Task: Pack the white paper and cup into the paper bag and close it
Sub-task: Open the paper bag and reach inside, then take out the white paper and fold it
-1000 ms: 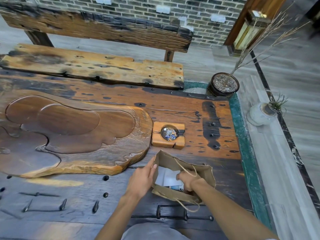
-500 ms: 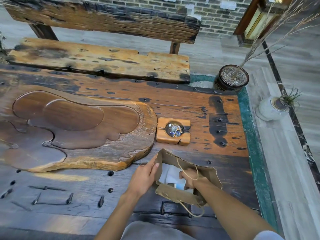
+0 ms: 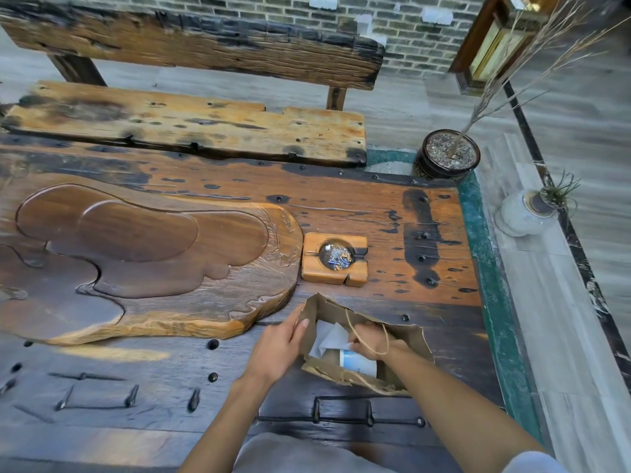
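Weathered plank table (image 3: 341, 213) under an open paper bag (image 3: 415, 339). Left hand (image 3: 276, 346) pinching the bag's left rim; right hand (image 3: 370, 339) inside, apparently closed on white paper (image 3: 329, 336). Best pressed down beside the fingers, clear of the cup (image 3: 358, 361) lying just below. Crumpled, soft.

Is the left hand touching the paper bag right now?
Touching. The head view shows the left hand gripping the left edge of the open paper bag, its thumb lying over the rim with no gap.
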`<state>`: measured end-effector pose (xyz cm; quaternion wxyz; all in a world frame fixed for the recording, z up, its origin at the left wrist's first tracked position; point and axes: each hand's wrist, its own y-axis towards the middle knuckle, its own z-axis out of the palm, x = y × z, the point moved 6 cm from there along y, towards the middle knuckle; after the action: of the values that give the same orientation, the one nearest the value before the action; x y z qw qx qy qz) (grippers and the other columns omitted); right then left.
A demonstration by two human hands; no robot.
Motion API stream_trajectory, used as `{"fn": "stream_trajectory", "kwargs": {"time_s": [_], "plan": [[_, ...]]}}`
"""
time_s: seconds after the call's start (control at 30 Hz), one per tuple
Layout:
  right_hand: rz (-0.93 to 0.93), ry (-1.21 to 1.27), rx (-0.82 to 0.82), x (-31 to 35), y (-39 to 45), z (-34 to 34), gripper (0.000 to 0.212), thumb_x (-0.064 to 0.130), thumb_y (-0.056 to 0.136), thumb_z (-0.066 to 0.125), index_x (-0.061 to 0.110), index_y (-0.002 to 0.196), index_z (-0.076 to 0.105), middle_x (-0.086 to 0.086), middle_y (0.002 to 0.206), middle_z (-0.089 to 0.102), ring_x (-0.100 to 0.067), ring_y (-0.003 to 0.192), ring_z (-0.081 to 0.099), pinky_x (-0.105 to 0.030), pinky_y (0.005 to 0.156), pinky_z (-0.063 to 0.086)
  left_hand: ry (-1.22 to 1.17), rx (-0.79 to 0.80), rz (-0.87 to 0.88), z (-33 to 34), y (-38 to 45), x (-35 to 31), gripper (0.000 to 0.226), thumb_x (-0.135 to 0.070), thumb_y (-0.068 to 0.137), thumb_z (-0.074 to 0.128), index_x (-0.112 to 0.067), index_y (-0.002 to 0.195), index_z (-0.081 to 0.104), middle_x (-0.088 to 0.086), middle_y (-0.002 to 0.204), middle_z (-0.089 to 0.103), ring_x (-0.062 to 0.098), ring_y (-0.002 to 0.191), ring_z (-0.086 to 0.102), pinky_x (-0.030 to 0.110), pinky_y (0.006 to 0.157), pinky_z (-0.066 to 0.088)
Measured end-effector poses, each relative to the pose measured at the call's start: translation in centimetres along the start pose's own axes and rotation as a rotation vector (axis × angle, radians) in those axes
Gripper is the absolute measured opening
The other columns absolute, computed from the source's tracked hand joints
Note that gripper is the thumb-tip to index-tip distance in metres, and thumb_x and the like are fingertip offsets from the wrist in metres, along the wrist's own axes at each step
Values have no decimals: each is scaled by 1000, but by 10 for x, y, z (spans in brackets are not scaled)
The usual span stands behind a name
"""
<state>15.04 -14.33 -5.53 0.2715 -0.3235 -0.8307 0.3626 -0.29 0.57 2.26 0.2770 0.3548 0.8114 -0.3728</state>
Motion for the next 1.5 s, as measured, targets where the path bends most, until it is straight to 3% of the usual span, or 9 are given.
{"fn": "stream_trajectory", "kwargs": {"time_s": [0.17, 0.33, 0.43, 0.63, 0.83, 1.03, 1.17, 1.33, 1.5], "plan": [[-57, 18, 18, 16, -27, -20, 23, 27, 98, 53, 14, 107, 70, -13, 109, 64, -26, 95, 57, -28, 77, 39, -31, -3, 8, 0, -6, -15, 33, -42, 101, 39, -36, 129, 55, -1, 73, 68, 22, 79, 66, 37, 72, 51], [-96, 14, -6, 20, -56, -33, 16, 29, 95, 56, 22, 85, 67, -5, 90, 59, -27, 90, 60, -31, 78, 44, -60, 45, 0, 5, -9, -16, 44, -44, 97, 44, -37, 141, 47, 4, 100, 77, 18, 92, 70, 38, 85, 56], [-150, -13, -55, 23, -81, -50, 19, 29, 95, 57, 18, 98, 72, -6, 96, 67, -26, 93, 57, -31, 83, 43, -145, 76, -25, 6, -12, -17, 56, -36, 93, 60, -30, 146, 44, 1, 116, 73, 13, 104, 69, 32, 94, 54], [-225, -49, -56, 37, -130, -81, 22, 27, 97, 56, 11, 97, 71, -9, 92, 73, -18, 80, 52, -29, 72, 41, -205, 50, -43, 3, -19, -14, 78, -29, 77, 82, -22, 145, 44, -2, 117, 61, 11, 82, 60, 26, 78, 54], [-280, -103, -104, 58, -179, -103, 20, 29, 98, 56, 15, 101, 70, 8, 80, 60, -16, 82, 54, -29, 73, 42, -139, 6, 209, -21, -34, -63, 109, -33, 64, 90, -33, 151, 25, -8, 141, 31, 9, 128, 38, 29, 110, 36], [-294, -210, -146, 81, -228, -141, 20, 31, 97, 55, 18, 100, 69, 4, 85, 64, -21, 89, 57, -33, 75, 45, 54, 157, 539, -38, -42, -130, 88, -43, 65, 87, -33, 143, 46, -8, 145, 45, 9, 134, 42, 32, 115, 35], [-317, -305, -120, 97, -262, -176, 21, 33, 97, 53, 16, 97, 66, 3, 86, 69, -23, 81, 62, -38, 75, 53, -181, 382, 467, -41, -46, -154, 68, -34, 71, 86, -33, 132, 57, -3, 115, 71, 11, 91, 65, 36, 92, 55], [-328, -218, -91, 106, -280, -211, 19, 34, 97, 53, 19, 95, 65, 17, 75, 68, -14, 68, 66, -33, 71, 56, -306, 410, 445, -53, -57, -167, 25, -31, 89, 69, -6, 87, 70, 7, 79, 68, 17, 71, 58, 32, 65, 42], [-433, 153, -342, 99, -280, -236, 15, 34, 95, 60, 26, 92, 72, 8, 92, 75, -1, 79, 64, -30, 84, 53, -551, 339, 317, -64, -67, -162, 24, -33, 91, 67, -10, 92, 75, 10, 94, 78, 23, 80, 72, 32, 69, 54]]}}
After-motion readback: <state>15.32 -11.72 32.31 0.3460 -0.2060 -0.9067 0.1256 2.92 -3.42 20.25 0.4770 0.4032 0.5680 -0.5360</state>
